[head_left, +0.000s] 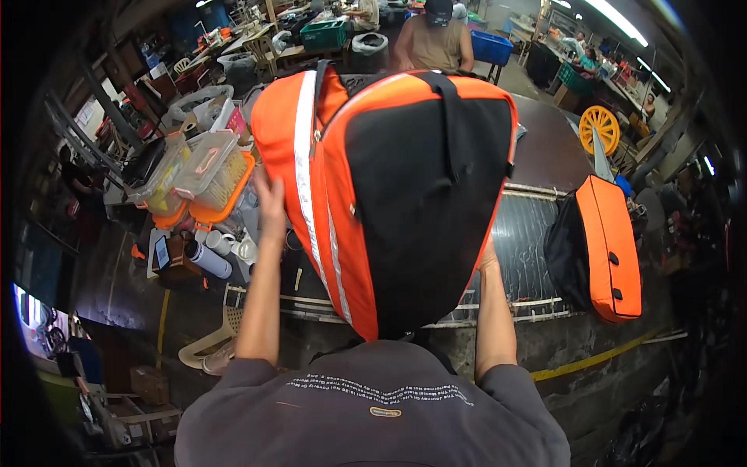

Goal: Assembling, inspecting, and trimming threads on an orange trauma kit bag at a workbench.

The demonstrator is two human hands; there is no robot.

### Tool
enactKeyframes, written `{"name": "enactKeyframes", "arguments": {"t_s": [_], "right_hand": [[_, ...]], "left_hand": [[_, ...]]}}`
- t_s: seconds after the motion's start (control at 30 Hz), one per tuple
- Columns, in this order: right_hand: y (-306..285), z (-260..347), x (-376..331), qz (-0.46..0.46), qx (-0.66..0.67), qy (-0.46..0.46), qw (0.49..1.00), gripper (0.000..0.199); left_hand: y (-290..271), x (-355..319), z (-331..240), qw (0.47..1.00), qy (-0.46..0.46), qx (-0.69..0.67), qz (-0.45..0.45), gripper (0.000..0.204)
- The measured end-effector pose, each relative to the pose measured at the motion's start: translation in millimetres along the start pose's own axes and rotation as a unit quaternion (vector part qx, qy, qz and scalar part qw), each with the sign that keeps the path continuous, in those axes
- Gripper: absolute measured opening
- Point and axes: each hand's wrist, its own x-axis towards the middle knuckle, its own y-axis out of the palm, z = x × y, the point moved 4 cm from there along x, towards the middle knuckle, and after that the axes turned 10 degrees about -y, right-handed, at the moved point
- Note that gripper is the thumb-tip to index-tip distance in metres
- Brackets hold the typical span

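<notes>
"Where do we have the orange-and-black backpack (428, 206)?"

"Upright in front of our chest, over the middle of the table's (529, 253) near edge, its lower end hiding part of that edge. Whether it rests on anything, we cannot tell."

"And our hands?"

"Our left hand (270, 204) is loosely opened out against the orange left side. Our right hand (488, 257) is at the right edge, mostly hidden behind it; we cannot tell how far its fingers close."

"What lies around us?"

"Clear plastic boxes (208, 163) and a pale bottle (208, 260) toward the table's left end, and a second bag (612, 249) at its right end."
</notes>
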Motion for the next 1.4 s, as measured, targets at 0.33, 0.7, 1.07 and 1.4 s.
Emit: {"name": "enactKeyframes", "arguments": {"t_s": [0.33, 0.7, 1.07, 1.4], "right_hand": [[48.5, -69.7, 6.3, -0.043, -0.030, 0.076, 0.996, 0.053], [-27.7, -29.9, -6.4, -0.171, -0.070, 0.103, 0.977, 0.055], [-102.8, -40.0, -33.0, -0.312, -0.099, 0.106, 0.939, 0.057], [-152.7, -130.6, -84.0, -0.359, -0.052, 0.065, 0.930, 0.060]], "left_hand": [[26.7, -44.0, 178.8, 0.907, -0.369, -0.203, 0.022, 0.087], [165.2, 67.6, 257.3, 0.855, -0.449, -0.186, 0.182, 0.083], [227.0, -18.7, 349.8, 0.750, -0.563, -0.138, 0.318, 0.082], [98.2, -85.7, 223.1, 0.815, -0.434, 0.257, 0.285, 0.083]]}}
